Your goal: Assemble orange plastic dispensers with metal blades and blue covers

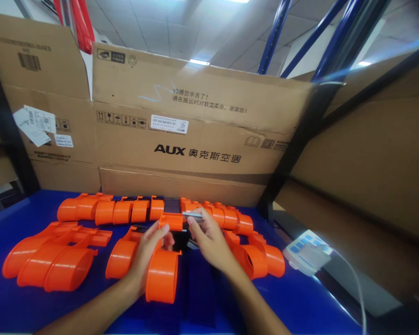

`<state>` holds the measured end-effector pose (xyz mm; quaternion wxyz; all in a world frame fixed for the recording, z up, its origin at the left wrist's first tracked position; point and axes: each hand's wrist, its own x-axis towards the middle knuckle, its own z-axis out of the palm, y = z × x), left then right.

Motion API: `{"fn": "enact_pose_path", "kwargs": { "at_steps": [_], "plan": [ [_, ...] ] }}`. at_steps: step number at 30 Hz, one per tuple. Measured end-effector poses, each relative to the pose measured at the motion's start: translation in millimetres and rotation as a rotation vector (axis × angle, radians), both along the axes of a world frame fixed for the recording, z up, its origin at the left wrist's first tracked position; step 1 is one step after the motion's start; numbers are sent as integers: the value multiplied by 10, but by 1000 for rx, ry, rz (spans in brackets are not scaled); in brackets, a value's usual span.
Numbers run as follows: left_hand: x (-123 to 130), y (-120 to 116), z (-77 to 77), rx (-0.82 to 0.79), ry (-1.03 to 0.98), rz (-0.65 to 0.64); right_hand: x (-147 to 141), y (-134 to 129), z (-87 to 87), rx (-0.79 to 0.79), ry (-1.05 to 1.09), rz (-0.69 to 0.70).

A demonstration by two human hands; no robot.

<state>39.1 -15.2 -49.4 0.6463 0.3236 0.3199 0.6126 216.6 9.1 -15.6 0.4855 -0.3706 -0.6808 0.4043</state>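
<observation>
My left hand (150,244) is closed around a bright orange plastic bracket (172,221), with the thumb along its near side. In my right hand (207,237), thumb and fingers pinch a grey metal piece (192,217) against the bracket's right end. How far the metal piece reaches into the bracket is hidden. Just below my left hand is an orange ring-shaped part (161,277); I cannot tell whether it is joined to the held bracket. Beside the left wrist lies another orange ring part (120,256). Dark pieces under my hands are partly covered.
Several orange ring parts stand in a back row (122,211), a left group (56,265) and a right group (261,258) on the blue tabletop (296,307). A white power strip (307,251) with a cable lies right. Cardboard (195,135) walls the back; a dark post (293,139) rises right.
</observation>
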Motion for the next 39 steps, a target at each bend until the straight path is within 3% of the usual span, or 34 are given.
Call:
{"fn": "enact_pose_path", "kwargs": {
  "at_steps": [11,18,28,36,39],
  "plan": [
    [12,-4,0,102,85,-28,-24,21,-25,-6,-34,27],
    [28,-11,-19,133,123,-30,-111,-6,-75,24,12,-96],
    [-5,-1,-44,202,183,-27,-142,-109,-37,-26,43,57],
    [-17,-42,36,117,57,41,-99,-15,42,80,175,-224],
    [-13,-51,48,95,41,33,-83,19,50,113,201,-266]
  ]
}}
